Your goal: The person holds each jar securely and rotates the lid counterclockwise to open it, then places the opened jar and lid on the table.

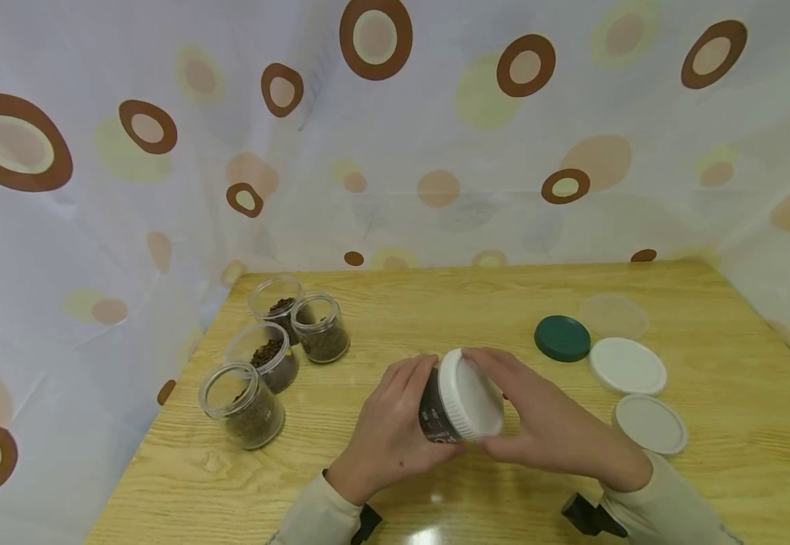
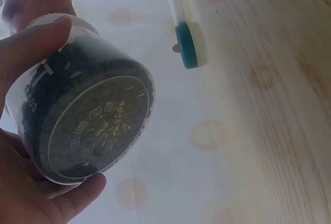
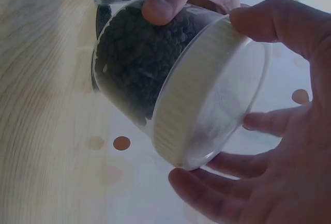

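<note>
A clear jar [image 1: 433,412] filled with dark pellets is held tilted above the table, its white ribbed lid [image 1: 477,397] facing toward the lower right. My left hand [image 1: 395,428] grips the jar's body, thumb on one side and fingers on the other. Around the rim of the lid my right hand [image 1: 548,428] has its thumb and fingers spread and bent, holding it. In the left wrist view the jar's round base [image 2: 98,125] shows lighter bits among the dark contents. The lid [image 3: 207,100] sits on the jar's mouth in the right wrist view.
Several uncovered clear jars with dark contents, such as the front jar [image 1: 252,416], stand on the table's left side. Loose lids lie at the right: a green lid [image 1: 562,338], a white lid [image 1: 628,366], a greyish-white lid [image 1: 650,424] and a translucent lid [image 1: 614,316]. A patterned curtain [image 1: 436,151] hangs behind.
</note>
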The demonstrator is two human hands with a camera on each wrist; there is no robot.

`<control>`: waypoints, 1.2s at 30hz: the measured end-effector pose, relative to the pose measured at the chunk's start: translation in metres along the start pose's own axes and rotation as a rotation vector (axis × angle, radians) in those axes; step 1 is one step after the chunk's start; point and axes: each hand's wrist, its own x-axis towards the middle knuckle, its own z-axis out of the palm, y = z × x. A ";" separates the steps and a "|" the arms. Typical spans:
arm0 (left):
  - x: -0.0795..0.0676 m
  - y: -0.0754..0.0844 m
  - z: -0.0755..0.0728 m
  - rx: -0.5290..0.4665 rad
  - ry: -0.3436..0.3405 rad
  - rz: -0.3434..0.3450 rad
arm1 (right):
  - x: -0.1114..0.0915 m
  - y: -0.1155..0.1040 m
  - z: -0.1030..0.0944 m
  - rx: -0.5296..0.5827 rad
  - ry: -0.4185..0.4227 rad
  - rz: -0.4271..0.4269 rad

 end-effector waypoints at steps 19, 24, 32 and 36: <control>-0.003 -0.001 0.001 -0.012 -0.011 -0.012 | -0.006 0.004 0.000 -0.007 0.040 -0.101; -0.002 -0.001 0.002 0.004 0.005 -0.017 | -0.006 -0.001 -0.002 0.033 0.053 0.113; -0.003 0.001 0.004 0.075 0.005 0.021 | 0.000 -0.010 -0.002 0.105 -0.098 0.380; -0.005 0.001 0.005 0.096 -0.001 0.019 | 0.003 -0.013 0.000 0.097 -0.125 0.431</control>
